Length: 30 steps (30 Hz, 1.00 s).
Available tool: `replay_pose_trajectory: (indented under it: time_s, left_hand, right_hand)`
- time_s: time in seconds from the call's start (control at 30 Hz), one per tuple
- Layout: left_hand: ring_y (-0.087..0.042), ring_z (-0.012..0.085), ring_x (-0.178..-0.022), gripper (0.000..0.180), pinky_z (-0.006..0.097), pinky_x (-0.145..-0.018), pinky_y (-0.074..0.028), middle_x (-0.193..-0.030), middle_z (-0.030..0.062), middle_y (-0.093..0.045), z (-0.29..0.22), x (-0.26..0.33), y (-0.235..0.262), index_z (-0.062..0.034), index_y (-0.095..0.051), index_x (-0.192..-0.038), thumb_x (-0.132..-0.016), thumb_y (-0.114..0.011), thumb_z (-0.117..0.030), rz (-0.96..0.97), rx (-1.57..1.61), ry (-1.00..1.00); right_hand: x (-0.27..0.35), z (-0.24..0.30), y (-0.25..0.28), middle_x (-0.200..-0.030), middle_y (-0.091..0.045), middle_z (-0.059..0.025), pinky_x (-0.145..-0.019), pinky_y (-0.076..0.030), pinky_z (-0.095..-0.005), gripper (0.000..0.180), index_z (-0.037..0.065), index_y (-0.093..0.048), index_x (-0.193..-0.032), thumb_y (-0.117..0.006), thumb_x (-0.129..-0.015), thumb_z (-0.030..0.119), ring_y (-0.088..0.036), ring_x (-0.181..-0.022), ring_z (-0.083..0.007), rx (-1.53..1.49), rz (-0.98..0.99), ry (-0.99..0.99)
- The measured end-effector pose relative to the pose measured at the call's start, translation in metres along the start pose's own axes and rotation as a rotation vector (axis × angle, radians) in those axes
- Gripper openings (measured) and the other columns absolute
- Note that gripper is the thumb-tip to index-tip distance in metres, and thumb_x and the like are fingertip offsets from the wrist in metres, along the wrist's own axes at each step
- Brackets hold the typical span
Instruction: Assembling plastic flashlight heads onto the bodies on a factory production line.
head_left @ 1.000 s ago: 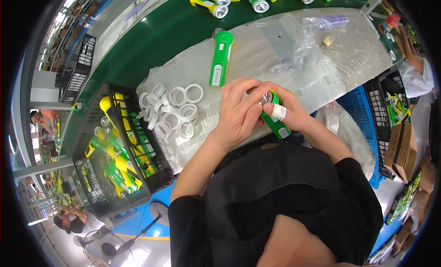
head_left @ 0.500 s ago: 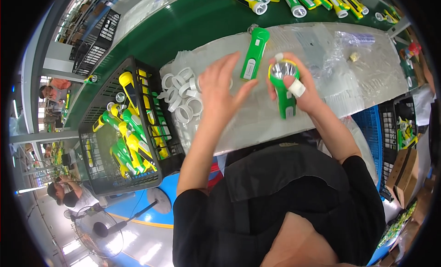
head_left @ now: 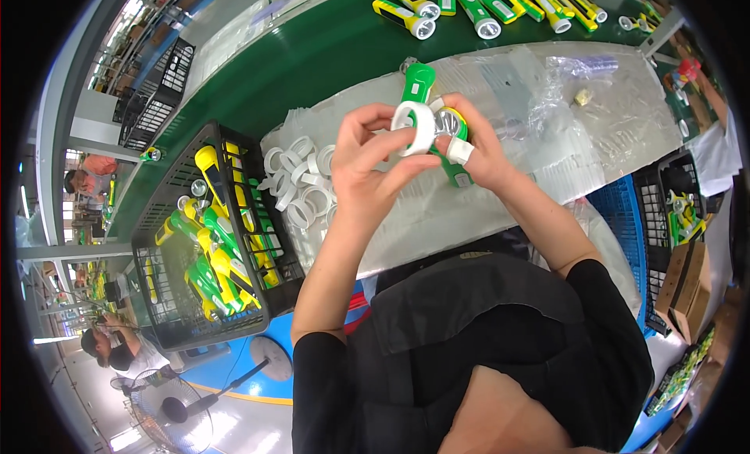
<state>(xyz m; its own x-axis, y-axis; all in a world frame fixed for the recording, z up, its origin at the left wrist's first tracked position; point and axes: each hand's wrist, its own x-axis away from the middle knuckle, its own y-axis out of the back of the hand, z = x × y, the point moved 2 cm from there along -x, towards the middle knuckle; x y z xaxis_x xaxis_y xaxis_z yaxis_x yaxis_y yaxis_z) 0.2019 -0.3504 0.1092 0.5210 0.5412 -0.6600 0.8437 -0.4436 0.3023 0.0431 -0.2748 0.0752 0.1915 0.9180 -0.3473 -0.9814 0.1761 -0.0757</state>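
My left hand point(head_left: 371, 153) is closed on a white plastic ring point(head_left: 423, 129), held just left of the flashlight head. My right hand point(head_left: 478, 145), with white tape on its fingers, grips a green and yellow flashlight point(head_left: 459, 175) whose shiny reflector faces up toward me. Ring and flashlight head overlap in the view; whether they touch I cannot tell. Behind them another green flashlight point(head_left: 419, 80) lies on the plastic-covered bench, partly hidden by my hands. A heap of loose white rings point(head_left: 301, 169) lies left of my left hand.
On the left stands a black crate point(head_left: 269, 317) of green and yellow flashlights. Several finished-looking flashlights point(head_left: 487, 27) lie on the green belt point(head_left: 328, 44) beyond the bench. Crumpled clear film point(head_left: 558, 83) covers the bench's right side. A blue crate point(head_left: 621, 220) is at the right.
My left hand, open before, now holds a white ring and has come over to the flashlight. My right hand has moved slightly left with the flashlight.
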Motion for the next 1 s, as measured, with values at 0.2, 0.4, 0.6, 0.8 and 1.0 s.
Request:
replay_pose_trajectory:
  time_s: [0.2, 0.4, 0.6, 0.8, 1.0]
  left_hand:
    - [-0.057, 0.015, -0.087, 0.024, 0.026, -0.067, -0.047, -0.109, 0.0102, -0.057, 0.004, -0.027, -0.008, -0.0017, -0.07, -0.097, -0.075, -0.078, -0.006, -0.087, 0.067, 0.062]
    - [-0.055, 0.0184, -0.086, 0.018, 0.029, -0.063, -0.046, -0.1, 0.0085, -0.055, -0.01, -0.051, -0.034, -0.009, -0.071, -0.084, -0.072, -0.081, -0.017, 0.179, 0.014, -0.06]
    - [-0.058, 0.0206, -0.093, 0.021, 0.031, -0.074, -0.05, -0.105, 0.0094, -0.056, 0.006, -0.051, -0.029, -0.0056, -0.07, -0.088, -0.071, -0.081, -0.012, 0.17, -0.165, -0.187]
    - [-0.058, 0.0218, -0.092, 0.023, 0.033, -0.074, -0.048, -0.105, 0.009, -0.059, 0.001, -0.037, -0.002, -0.0072, -0.073, -0.086, -0.067, -0.084, -0.012, -0.094, 0.082, 0.026]
    - [-0.056, 0.0201, -0.091, 0.033, 0.031, -0.068, -0.041, -0.103, 0.0069, -0.06, 0.004, -0.016, -0.005, -0.0106, -0.075, -0.092, -0.063, -0.087, -0.022, 0.067, -0.077, -0.062]
  right_hand:
    - [0.006, -0.012, -0.004, -0.108, -0.056, -0.005, -0.084, -0.048, -0.0293, 0.049, 0.008, -0.045, -0.128, -0.071, -0.087, 0.016, -0.056, -0.097, -0.0122, -0.164, 0.097, -0.079]
    - [0.007, -0.024, 0.005, -0.117, -0.055, -0.0073, -0.089, -0.047, -0.0324, 0.052, 0.006, -0.046, -0.127, -0.073, -0.086, 0.023, -0.055, -0.105, -0.0154, -0.043, 0.168, 0.055]
    - [0.002, -0.02, -0.005, -0.117, -0.056, -0.009, -0.088, -0.047, -0.0343, 0.048, 0.006, -0.048, -0.124, -0.071, -0.087, 0.026, -0.056, -0.104, -0.0181, 0.006, 0.107, -0.03]
    - [-0.002, -0.021, -0.002, -0.107, -0.057, -0.0056, -0.067, -0.053, -0.0277, 0.051, 0.008, -0.044, -0.129, -0.07, -0.087, 0.018, -0.06, -0.087, -0.0126, -0.225, 0.0, -0.007]
    - [0.0, -0.021, -0.001, -0.114, -0.056, -0.0073, -0.083, -0.05, -0.033, 0.052, 0.006, -0.042, -0.131, -0.067, -0.089, 0.026, -0.059, -0.097, -0.0156, -0.151, 0.102, 0.002]
